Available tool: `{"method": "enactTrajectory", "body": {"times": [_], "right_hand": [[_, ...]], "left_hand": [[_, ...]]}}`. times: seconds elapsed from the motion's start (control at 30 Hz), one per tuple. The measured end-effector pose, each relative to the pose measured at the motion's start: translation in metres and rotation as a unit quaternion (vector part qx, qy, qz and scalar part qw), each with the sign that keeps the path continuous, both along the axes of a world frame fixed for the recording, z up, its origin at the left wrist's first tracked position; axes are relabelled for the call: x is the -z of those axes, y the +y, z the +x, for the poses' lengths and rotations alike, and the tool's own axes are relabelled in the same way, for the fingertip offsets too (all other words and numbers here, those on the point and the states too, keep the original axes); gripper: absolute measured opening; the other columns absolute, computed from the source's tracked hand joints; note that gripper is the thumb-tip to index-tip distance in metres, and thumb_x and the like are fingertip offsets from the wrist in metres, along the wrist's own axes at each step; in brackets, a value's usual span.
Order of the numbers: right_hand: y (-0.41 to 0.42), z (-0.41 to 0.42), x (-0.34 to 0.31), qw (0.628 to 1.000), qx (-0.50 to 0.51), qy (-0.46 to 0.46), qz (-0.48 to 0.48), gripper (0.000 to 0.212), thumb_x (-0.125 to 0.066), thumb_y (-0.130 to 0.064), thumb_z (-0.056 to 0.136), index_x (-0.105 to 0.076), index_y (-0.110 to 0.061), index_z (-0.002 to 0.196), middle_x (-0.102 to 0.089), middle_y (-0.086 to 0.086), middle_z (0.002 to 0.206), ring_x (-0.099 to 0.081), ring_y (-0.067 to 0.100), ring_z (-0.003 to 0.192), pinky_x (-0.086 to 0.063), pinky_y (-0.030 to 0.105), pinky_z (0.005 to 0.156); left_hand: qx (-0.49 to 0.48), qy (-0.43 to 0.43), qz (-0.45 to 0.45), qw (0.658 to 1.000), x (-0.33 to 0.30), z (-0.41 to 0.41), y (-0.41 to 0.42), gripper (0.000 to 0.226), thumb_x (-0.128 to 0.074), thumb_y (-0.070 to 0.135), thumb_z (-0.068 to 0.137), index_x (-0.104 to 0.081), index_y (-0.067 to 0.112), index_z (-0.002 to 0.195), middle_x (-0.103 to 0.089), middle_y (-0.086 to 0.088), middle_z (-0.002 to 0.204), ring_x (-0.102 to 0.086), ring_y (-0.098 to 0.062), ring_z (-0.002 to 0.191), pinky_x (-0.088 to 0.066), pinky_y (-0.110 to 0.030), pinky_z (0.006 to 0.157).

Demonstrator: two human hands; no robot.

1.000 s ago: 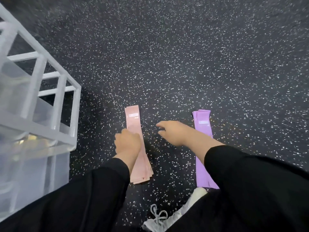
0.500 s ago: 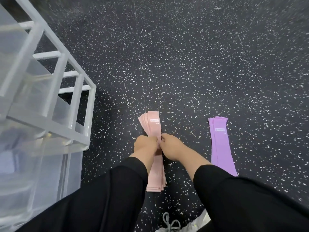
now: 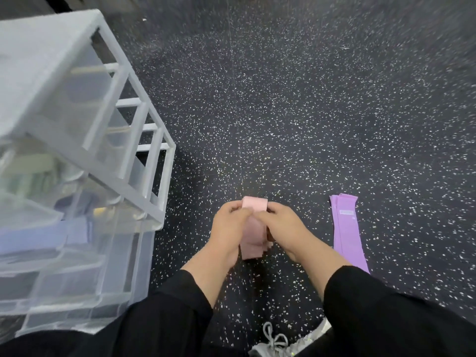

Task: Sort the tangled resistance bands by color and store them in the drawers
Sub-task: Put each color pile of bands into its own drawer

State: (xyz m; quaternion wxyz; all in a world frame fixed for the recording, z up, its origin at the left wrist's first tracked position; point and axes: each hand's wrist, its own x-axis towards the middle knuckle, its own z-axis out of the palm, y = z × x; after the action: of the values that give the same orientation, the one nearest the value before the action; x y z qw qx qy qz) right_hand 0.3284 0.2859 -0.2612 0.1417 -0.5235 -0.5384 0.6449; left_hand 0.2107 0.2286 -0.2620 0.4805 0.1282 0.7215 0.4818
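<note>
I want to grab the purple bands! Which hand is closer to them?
Right. The right hand holds the pink bands, just left of the purple bands; the left hand is farther left.

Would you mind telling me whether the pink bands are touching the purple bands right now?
Apart. The head view shows speckled floor between the pink bands, held in both hands, and the purple bands.

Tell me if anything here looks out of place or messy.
Nothing much. Both hands, left hand and right hand, grip the pink bands; their lower ends are slightly fanned. The purple bands lie flat on the floor.
</note>
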Motion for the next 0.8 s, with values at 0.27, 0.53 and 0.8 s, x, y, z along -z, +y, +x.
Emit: {"method": "enactTrajectory", "body": {"times": [0.27, 0.53, 0.8], "right_hand": [[-0.058, 0.004, -0.092, 0.993, -0.001, 0.068, 0.093, 0.021, -0.056, -0.024, 0.097, -0.074, -0.031, 0.106, -0.076, -0.005, 0.103, -0.072, 0.030, 0.098, -0.057, 0.062, 0.083], [-0.113, 0.013, -0.166, 0.948, 0.021, 0.000, 0.318, 0.007, -0.068, -0.018, 0.089, -0.073, -0.013, 0.087, -0.072, -0.001, 0.092, -0.066, 0.026, 0.093, -0.053, 0.037, 0.083], [-0.162, 0.017, -0.219, 0.927, 0.018, 0.118, 0.357, 0.010, -0.072, -0.017, 0.089, -0.076, -0.026, 0.092, -0.070, -0.020, 0.117, -0.062, -0.002, 0.109, -0.046, 0.024, 0.093]], "left_hand": [[0.019, 0.023, 0.123, 0.992, -0.088, -0.006, -0.065, 0.043, -0.063, 0.004, 0.095, -0.058, 0.037, 0.122, -0.077, 0.004, 0.106, -0.072, -0.026, 0.104, -0.060, -0.043, 0.083], [0.040, 0.115, 0.212, 0.970, -0.173, -0.002, -0.125, 0.045, -0.061, 0.001, 0.091, -0.063, 0.034, 0.122, -0.076, 0.005, 0.105, -0.071, -0.017, 0.103, -0.058, -0.036, 0.086], [0.035, 0.166, 0.299, 0.939, -0.230, -0.005, -0.177, 0.040, -0.063, 0.001, 0.091, -0.066, 0.036, 0.112, -0.073, 0.007, 0.102, -0.067, -0.008, 0.097, -0.053, -0.025, 0.084]]}}
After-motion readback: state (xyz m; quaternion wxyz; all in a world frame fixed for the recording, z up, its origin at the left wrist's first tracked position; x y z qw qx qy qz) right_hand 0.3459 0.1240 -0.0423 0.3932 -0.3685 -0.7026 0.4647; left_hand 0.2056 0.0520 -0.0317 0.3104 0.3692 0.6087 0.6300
